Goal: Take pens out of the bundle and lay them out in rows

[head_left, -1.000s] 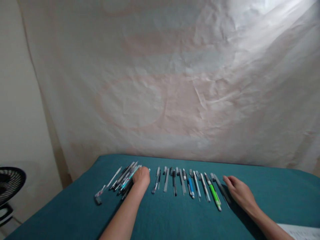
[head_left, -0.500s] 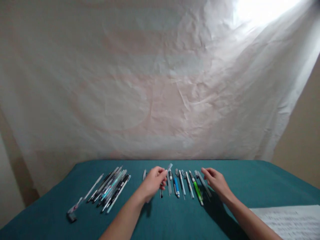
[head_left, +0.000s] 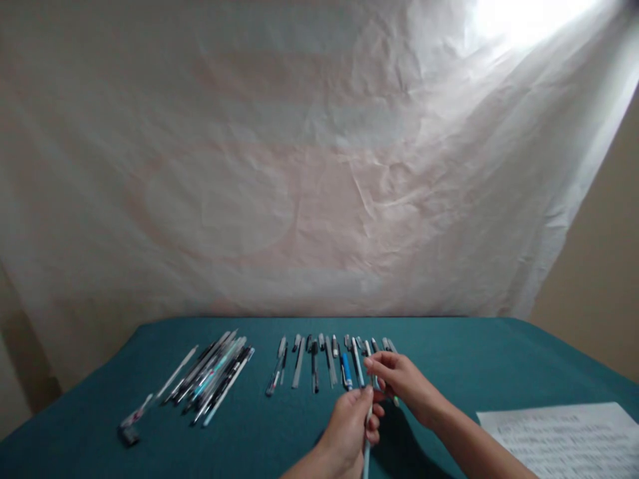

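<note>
My left hand [head_left: 352, 426] is closed around a slim, pale pen [head_left: 367, 460], which points up and away from me. At the pen's far end, the thumb and fingers of my right hand [head_left: 402, 380] are pinched together; any small part between them is too fine to make out. Just beyond both hands lies a row of pens, with a blue pen [head_left: 346, 372], a white pen [head_left: 357, 364] and a dark pen [head_left: 315, 366] among them. Several small caps or short pieces lie at the row's far ends. My right hand covers part of the row's right side.
A loose heap of pens [head_left: 214, 379] lies on the left of the green-covered table [head_left: 279, 442]. Beside it are a thin pale stick [head_left: 177, 371] and a small dark object [head_left: 130, 436]. A sheet with handwriting [head_left: 564, 432] rests at the right. Behind hangs a pale sheet [head_left: 319, 199].
My left hand has come back toward me and to the right, and now holds the pale pen low. My right hand has moved left to meet it. The view has shifted slightly.
</note>
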The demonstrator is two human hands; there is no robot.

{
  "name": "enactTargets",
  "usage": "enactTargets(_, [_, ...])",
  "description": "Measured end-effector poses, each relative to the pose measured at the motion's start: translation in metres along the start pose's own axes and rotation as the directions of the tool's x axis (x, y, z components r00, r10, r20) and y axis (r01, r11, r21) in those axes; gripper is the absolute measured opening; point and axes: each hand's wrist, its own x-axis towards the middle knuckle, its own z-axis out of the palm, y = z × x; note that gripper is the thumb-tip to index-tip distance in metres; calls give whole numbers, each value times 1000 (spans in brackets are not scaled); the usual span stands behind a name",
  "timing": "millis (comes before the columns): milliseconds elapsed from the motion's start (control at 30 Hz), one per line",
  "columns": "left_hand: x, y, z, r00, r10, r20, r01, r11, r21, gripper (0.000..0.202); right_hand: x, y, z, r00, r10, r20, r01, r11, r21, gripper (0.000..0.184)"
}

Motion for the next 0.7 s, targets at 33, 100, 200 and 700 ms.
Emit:
enactTargets(33, [0,0,0,1000,8,1,-8,1000,-22,33,-1,0,0,1000,12,9,-12,1000,4,40])
enactTargets(100, [0,1,0,1000,21,-1,-21,999,-50,32,-2,-1,2,999,34,23,-34,999,-5,41])
enactTargets(200, [-1,3,0,1000,23,0,-23,999,-43,33,-2,0,6,998,60,17,-59,997,-44,42])
enactTargets(700, [-4,8,-3,996,-80,29,75,987,141,37,-3,-3,8,997,65,-32,-70,978,-197,39])
